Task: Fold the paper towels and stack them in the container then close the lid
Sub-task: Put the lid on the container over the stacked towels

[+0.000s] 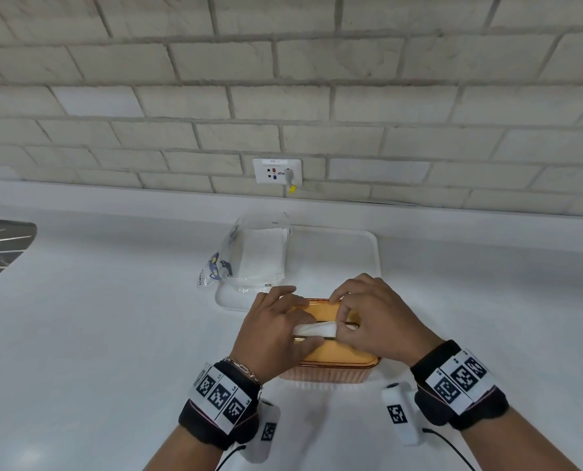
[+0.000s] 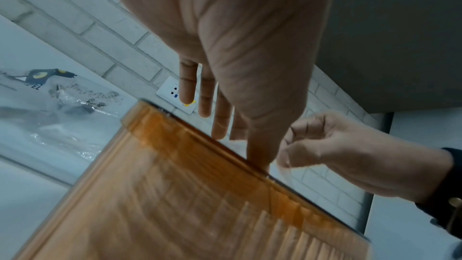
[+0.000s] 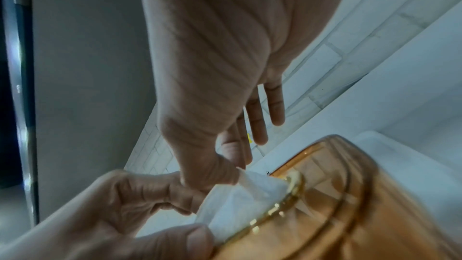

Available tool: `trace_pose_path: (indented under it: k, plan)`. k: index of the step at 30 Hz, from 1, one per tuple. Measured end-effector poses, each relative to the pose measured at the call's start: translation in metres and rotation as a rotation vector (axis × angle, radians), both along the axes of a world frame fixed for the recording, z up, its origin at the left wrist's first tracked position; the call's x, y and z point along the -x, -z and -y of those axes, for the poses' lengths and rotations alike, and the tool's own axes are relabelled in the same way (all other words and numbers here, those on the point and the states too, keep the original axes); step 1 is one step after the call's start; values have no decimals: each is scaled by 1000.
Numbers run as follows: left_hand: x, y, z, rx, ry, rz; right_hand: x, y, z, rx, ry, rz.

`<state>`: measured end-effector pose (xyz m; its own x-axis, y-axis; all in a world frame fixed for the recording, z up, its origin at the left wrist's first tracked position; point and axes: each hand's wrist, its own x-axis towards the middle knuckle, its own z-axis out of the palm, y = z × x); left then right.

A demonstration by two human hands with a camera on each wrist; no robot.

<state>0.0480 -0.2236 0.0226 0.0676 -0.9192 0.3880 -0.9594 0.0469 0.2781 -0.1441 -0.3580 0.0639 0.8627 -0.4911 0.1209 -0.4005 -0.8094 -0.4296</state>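
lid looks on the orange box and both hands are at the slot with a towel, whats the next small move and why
Probably let go of the paper towel and lift both hands away. The orange lid already sits on the container, and a tuft of towel stands out of the slot, pinched by the right hand and the left hand. Whether the lid is pressed fully down cannot be told.

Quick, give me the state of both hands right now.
Left hand: closed, pinching the paper towel that pokes out of the slot in the orange lid.
Right hand: closed, thumb and forefinger pinching the same paper towel.
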Motion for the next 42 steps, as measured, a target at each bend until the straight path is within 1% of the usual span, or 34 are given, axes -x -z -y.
trace_pose_path:
  k: [3, 5, 7, 9, 12, 16, 18, 20, 22, 25, 28, 30, 32, 33, 36, 38, 40, 42]
  plan:
    - [0, -1, 0, -9, -38, -13, 4, -4, 0, -73, 38, 66]
    - [-2, -2, 0, 1, -69, -50, 8, -8, 0, -139, 64, 70]
    - [-5, -3, -1, -8, -86, -92, 12, -10, 0, -199, 92, 24]
    - [-7, -5, -2, -32, -96, -143, 15, -8, -1, -214, 99, -35]
    - [-10, -8, -2, -56, -113, -256, 16, -5, 0, -227, 108, -20]
    - [-9, -18, -1, 37, -127, -333, 17, -10, 2, -260, 141, 37]
    - [-6, -22, -3, 6, -135, -295, 16, -10, 2, -246, 154, 66]
    - [-4, -22, -6, -70, -162, -175, 17, -7, 2, -252, 162, 97]
    - [-3, -20, -9, -110, -199, -120, 19, -4, 0, -264, 164, 86]
    - [-7, -25, -10, -108, -229, -205, 25, -1, 1, -269, 186, 55]
    - [-16, -30, -13, -139, -184, -348, 31, -4, 6, -290, 210, 89]
    - [-22, -32, -14, -148, -157, -395, 34, -10, 8, -293, 209, 85]
    - [-26, -34, -13, -159, -130, -404, 35, -13, 9, -267, 208, 73]
    - [-27, -35, -13, -158, -123, -380, 36, -14, 9, -249, 212, 63]
    - [-33, -35, -10, -85, -102, -277, 34, -15, 8, -206, 232, 49]
    - [-35, -35, -12, -34, -93, -267, 35, -14, 6, -215, 268, 74]
    - [-38, -34, -17, -44, -128, -337, 41, -11, 5, -252, 311, 79]
    - [-42, -31, -26, -147, -224, -463, 51, -6, 3, -341, 378, 94]
